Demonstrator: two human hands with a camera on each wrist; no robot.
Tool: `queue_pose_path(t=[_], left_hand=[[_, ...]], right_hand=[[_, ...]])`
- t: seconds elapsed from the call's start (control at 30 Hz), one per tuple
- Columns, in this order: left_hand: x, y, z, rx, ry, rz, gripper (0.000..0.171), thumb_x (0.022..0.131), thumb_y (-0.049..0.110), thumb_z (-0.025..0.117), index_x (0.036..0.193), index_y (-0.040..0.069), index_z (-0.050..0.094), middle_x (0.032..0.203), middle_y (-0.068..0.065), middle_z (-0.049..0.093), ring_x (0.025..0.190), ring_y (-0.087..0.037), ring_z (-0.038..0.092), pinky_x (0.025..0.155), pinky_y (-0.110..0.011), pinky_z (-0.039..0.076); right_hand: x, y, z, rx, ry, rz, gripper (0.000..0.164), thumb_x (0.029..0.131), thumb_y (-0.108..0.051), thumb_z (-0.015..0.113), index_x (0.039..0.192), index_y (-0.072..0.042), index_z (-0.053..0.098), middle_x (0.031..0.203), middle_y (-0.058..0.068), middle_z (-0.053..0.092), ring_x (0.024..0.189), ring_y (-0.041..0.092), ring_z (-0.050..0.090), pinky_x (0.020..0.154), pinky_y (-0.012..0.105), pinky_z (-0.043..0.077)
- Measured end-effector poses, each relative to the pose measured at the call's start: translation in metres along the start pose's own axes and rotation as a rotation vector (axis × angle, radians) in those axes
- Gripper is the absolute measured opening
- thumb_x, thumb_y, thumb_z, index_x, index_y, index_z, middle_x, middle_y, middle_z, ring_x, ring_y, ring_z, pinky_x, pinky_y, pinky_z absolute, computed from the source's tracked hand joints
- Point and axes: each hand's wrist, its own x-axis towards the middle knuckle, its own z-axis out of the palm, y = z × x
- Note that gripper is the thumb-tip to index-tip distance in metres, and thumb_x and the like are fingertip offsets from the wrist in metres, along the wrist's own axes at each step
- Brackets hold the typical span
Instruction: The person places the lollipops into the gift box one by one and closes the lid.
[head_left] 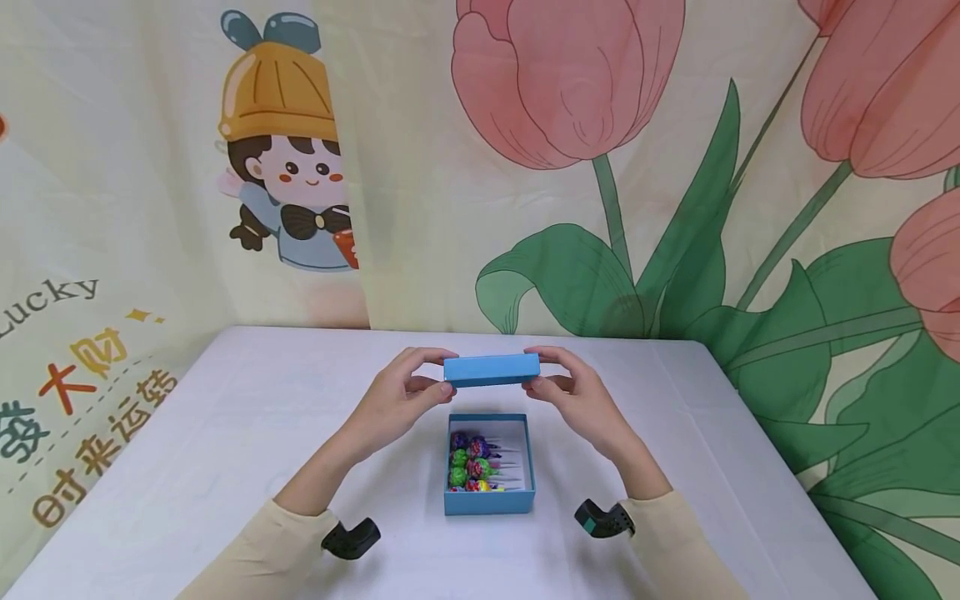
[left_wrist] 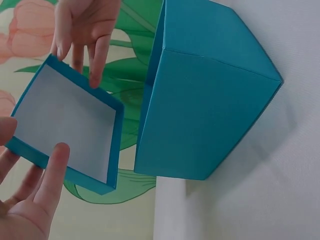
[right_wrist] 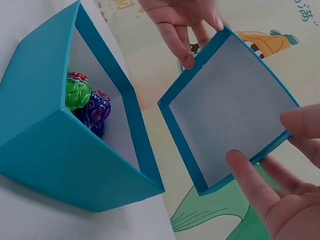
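My left hand (head_left: 386, 408) and right hand (head_left: 588, 408) pinch a blue box lid (head_left: 492, 370) between fingers and thumbs, one at each end. Its white inside (left_wrist: 65, 120) shows in the left wrist view, hollow side toward the box. Below and nearer me, an uncovered blue box (head_left: 489, 502) stands on the table. Several lollipops (head_left: 478, 450) in green, purple and other bright wrappers lie inside it, heads to the left and white sticks to the right. From the right wrist, a green lollipop (right_wrist: 78, 92) shows past the box rim, with a purple one (right_wrist: 97, 112) beside it.
A white cloth covers the table (head_left: 300, 375). Behind it hangs a backdrop (head_left: 405, 167) printed with tulips and a cartoon child. Black wrist-worn devices (head_left: 351, 538) sit at both sleeve cuffs, one on each side of the box.
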Motion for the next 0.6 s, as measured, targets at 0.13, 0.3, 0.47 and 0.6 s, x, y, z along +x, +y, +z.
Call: queue_pose_path(t=[0.13, 0.3, 0.47, 0.6], left_hand=[[-0.0004, -0.0009, -0.0007, -0.008, -0.010, 0.009, 0.046, 0.104, 0.030, 0.072, 0.147, 0.022, 0.059, 0.146, -0.009, 0.052, 0.117, -0.028, 0.073, 0.101, -0.048, 0.058], [-0.0009, -0.0013, -0.0014, -0.029, -0.024, 0.007, 0.040, 0.107, 0.034, 0.066, 0.145, 0.020, 0.060, 0.145, -0.009, 0.052, 0.113, -0.025, 0.075, 0.105, -0.051, 0.055], [-0.0015, -0.0017, -0.0018, -0.022, -0.016, 0.002, 0.034, 0.110, 0.036, 0.061, 0.140, 0.021, 0.062, 0.142, -0.007, 0.052, 0.109, -0.022, 0.076, 0.107, -0.053, 0.053], [-0.0016, -0.0029, -0.0018, -0.033, -0.012, 0.004, 0.032, 0.110, 0.036, 0.060, 0.137, 0.021, 0.064, 0.141, -0.008, 0.052, 0.109, -0.026, 0.077, 0.107, -0.053, 0.053]], right_hand=[[-0.0004, 0.0019, -0.0020, 0.025, -0.010, -0.003, 0.046, 0.106, -0.015, 0.067, 0.151, -0.021, 0.057, 0.151, 0.013, 0.054, 0.123, 0.037, 0.070, 0.112, 0.054, 0.049], [-0.0019, 0.0020, -0.0033, 0.046, -0.023, -0.012, 0.044, 0.106, -0.021, 0.068, 0.149, -0.019, 0.058, 0.150, 0.011, 0.055, 0.125, 0.034, 0.069, 0.115, 0.061, 0.043], [-0.0025, 0.0033, -0.0026, 0.029, -0.019, -0.009, 0.042, 0.107, -0.029, 0.067, 0.146, -0.019, 0.060, 0.152, 0.008, 0.052, 0.126, 0.031, 0.068, 0.115, 0.063, 0.043], [-0.0016, 0.0051, -0.0012, 0.037, -0.009, -0.019, 0.039, 0.106, -0.027, 0.068, 0.143, -0.017, 0.063, 0.152, 0.008, 0.052, 0.123, 0.030, 0.069, 0.113, 0.060, 0.046]])
